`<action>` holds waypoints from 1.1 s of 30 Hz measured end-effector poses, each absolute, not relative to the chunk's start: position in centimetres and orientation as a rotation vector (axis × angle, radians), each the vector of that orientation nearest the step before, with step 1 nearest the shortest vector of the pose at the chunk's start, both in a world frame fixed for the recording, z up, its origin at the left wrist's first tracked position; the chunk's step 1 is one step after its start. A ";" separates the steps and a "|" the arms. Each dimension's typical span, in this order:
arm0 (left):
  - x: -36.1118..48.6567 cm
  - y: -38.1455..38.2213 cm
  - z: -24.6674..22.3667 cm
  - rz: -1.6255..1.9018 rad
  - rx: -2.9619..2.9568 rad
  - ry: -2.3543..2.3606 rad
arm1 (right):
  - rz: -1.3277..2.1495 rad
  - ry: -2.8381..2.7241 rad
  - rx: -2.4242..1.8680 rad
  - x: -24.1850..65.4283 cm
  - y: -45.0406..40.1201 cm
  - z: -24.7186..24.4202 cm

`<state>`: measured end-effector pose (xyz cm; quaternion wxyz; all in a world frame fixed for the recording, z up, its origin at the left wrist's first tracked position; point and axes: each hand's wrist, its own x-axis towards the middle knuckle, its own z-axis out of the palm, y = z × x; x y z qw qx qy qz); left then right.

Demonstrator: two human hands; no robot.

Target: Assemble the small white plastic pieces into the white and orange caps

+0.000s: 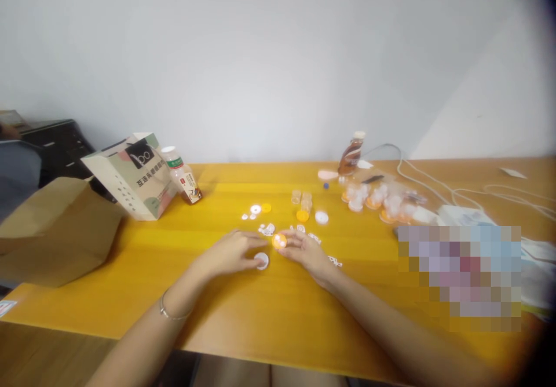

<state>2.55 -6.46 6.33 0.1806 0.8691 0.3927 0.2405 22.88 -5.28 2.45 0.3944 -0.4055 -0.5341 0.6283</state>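
Note:
Between the thumb and fingers of my right hand (307, 255) is an orange round disc (279, 241) with small white pieces on its face. My left hand (234, 252) has its fingers stretched apart, their tips close to the orange disc. Its thumb reaches down to a white round disc (261, 261) on the table, apparently touching it. Just beyond my hands lie small white cut-out pieces (269, 229), with more white pieces (335, 261) right of my right wrist.
Farther back are a yellow ring (266, 208), clear cylinders (306, 201), another orange disc (303, 216) and a white disc (321, 218). Bottles (185, 181) (351, 155), a paper bag (134, 178), a brown bag (61, 230), blurred orange-and-white assemblies (373, 196) and cables (425, 170) surround them.

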 end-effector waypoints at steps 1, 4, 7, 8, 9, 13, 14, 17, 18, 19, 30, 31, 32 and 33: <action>2.7 -6.4 6.4 0.681 2.495 1.109 | 1.596 -1.357 -1.024 22.8 -5.3 2.4; 3.5 -6.3 6.1 0.786 2.596 1.126 | 1.613 -1.342 -0.988 22.6 -5.2 2.0; 4.3 -6.1 5.4 0.870 2.695 1.061 | 1.654 -1.300 -0.937 22.4 -5.1 1.6; 4.5 -6.1 5.1 0.869 2.736 1.036 | 1.663 -1.288 -0.923 22.4 -5.1 1.5; 4.6 -6.0 4.8 0.867 2.769 1.026 | 1.667 -1.279 -0.914 22.3 -5.1 1.4; 4.5 -5.7 4.4 0.847 2.803 1.034 | 1.666 -1.288 -0.899 22.3 -5.1 1.3; 4.4 -5.6 4.4 0.837 2.803 1.026 | 1.668 -1.297 -0.898 22.3 -5.1 1.3; 4.1 -5.4 4.6 0.815 2.791 1.023 | 1.673 -1.328 -0.894 22.4 -5.1 1.3; 4.0 -5.3 4.6 0.815 2.776 1.032 | 1.673 -1.333 -0.884 22.4 -5.1 1.2; 3.9 -5.3 4.6 0.820 2.750 1.040 | 1.683 -1.337 -0.871 22.5 -5.0 1.2; 5.0 -5.8 3.8 0.951 2.376 1.121 | 1.654 -1.320 -0.839 22.5 -5.3 1.9; 5.1 -5.8 3.6 0.961 2.365 1.143 | 1.634 -1.335 -0.838 22.4 -5.3 1.9; 5.2 -5.8 3.5 0.970 2.360 1.165 | 1.616 -1.349 -0.836 22.4 -5.2 1.9; 5.3 -5.8 3.4 0.969 2.362 1.182 | 1.601 -1.360 -0.838 22.3 -5.2 1.8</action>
